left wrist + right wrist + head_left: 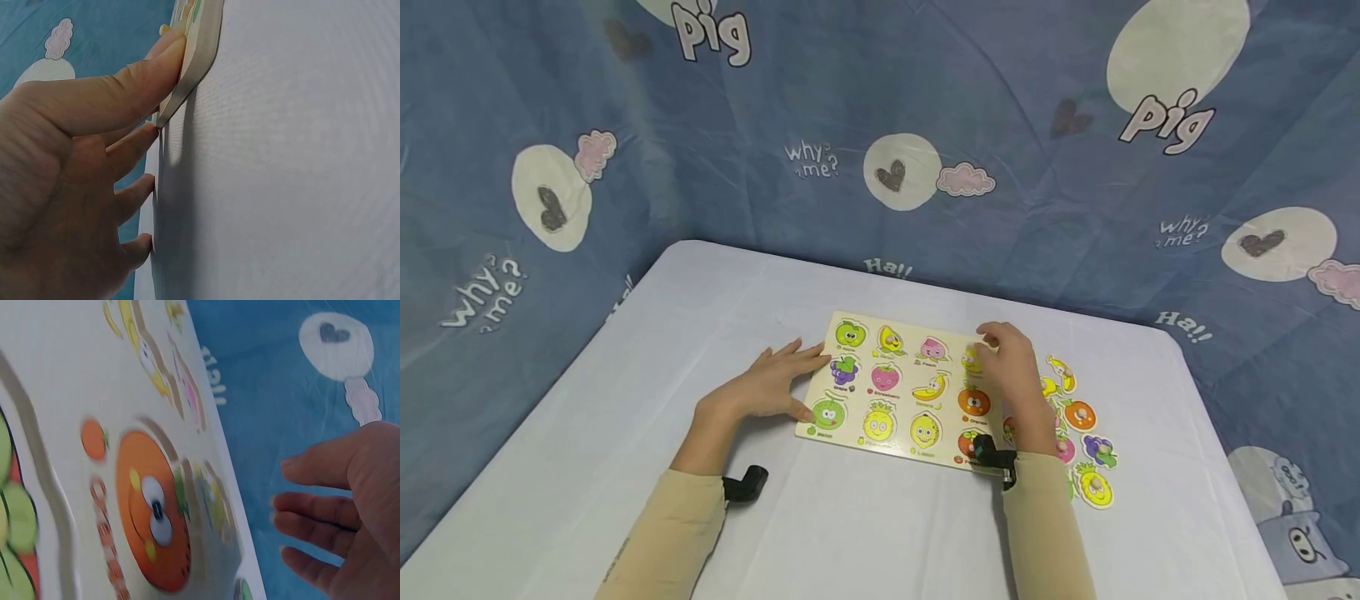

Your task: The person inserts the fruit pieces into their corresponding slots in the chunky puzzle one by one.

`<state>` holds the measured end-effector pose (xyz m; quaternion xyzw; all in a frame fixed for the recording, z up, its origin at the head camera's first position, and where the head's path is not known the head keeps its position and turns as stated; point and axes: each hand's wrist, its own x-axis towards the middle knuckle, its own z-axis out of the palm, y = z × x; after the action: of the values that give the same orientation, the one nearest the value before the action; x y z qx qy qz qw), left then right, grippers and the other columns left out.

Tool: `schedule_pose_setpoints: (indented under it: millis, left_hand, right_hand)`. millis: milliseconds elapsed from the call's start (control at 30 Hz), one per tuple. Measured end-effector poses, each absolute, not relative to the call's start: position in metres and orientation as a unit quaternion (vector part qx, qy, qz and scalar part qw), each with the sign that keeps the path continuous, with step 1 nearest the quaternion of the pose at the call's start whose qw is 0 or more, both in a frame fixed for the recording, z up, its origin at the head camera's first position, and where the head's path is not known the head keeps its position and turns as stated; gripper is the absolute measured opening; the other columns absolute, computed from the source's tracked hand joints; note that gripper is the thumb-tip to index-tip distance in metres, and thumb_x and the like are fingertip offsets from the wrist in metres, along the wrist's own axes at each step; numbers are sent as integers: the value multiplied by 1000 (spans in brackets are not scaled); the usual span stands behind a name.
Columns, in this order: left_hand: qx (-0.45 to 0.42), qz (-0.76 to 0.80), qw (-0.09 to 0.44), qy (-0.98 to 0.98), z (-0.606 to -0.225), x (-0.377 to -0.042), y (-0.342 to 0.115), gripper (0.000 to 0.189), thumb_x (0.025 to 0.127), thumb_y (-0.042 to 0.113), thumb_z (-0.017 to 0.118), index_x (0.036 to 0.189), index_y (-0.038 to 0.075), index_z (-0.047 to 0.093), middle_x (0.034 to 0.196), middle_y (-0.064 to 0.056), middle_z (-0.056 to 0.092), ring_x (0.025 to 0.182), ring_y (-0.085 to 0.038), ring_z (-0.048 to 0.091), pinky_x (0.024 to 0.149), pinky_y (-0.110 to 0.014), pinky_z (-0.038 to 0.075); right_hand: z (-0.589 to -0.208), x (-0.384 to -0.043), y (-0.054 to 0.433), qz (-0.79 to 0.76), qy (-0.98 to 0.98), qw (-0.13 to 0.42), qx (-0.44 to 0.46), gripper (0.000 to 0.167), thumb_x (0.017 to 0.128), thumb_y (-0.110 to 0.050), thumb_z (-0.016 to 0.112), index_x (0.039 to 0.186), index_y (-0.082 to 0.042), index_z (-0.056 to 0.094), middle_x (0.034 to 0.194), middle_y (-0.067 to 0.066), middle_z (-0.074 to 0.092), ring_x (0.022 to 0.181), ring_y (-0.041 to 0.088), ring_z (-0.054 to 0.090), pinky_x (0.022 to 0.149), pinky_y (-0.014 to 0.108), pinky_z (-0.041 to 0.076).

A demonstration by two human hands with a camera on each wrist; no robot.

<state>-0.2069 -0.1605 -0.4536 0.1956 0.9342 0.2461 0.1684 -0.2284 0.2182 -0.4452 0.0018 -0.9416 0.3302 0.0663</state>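
A pale wooden fruit puzzle board (863,367) lies on the table, with printed fruit pictures in recesses. My left hand (767,383) spreads its fingers at the board's left edge. In the left wrist view, its thumb (134,84) presses on the board's corner while the other fingers reach the white cloth. Over the top right of the board hovers my right hand (1011,362), partly covering a yellow-green fruit picture. The right wrist view shows its fingers loosely bent, apart from the board and holding nothing. Below them is the orange picture (140,506).
Loose knobbed fruit pieces lie right of the board, partly hidden by the right forearm: a banana (1063,377), an orange (1080,416), grapes (1099,451), a pineapple (1094,487) and others. A white cloth (850,533) covers the table. Blue printed fabric (820,100) hangs behind it.
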Motion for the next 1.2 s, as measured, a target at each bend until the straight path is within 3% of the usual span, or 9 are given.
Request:
schedule_pose_setpoints:
  millis: [433, 900, 1200]
  left_hand:
    - [196, 240, 167, 936, -457, -208, -161, 101, 65, 34, 89, 153, 21, 41, 165, -3, 28, 156, -37, 9, 123, -65, 3]
    - [193, 249, 171, 934, -457, -207, -161, 100, 66, 33, 89, 153, 21, 41, 165, -3, 28, 156, -36, 8, 124, -65, 2]
    - [195, 247, 163, 935, -457, -207, -162, 99, 65, 35, 89, 152, 20, 43, 164, -5, 30, 155, -37, 10, 123, -66, 4]
  right_hand:
    - [-445, -223, 239, 289, -955, 42, -53, 30, 94, -17, 59, 119, -4, 67, 99, 16, 62, 86, 29, 54, 72, 39, 47]
    - [-447, -217, 259, 274, -955, -2, -113, 25, 91, -16, 55, 107, -3, 69, 112, 20, 68, 96, 33, 59, 82, 46, 52]
    - [-445, -213, 261, 248, -959, 0, -141, 18, 83, -4, 55, 94, -1, 69, 107, 22, 67, 86, 32, 56, 68, 37, 47]
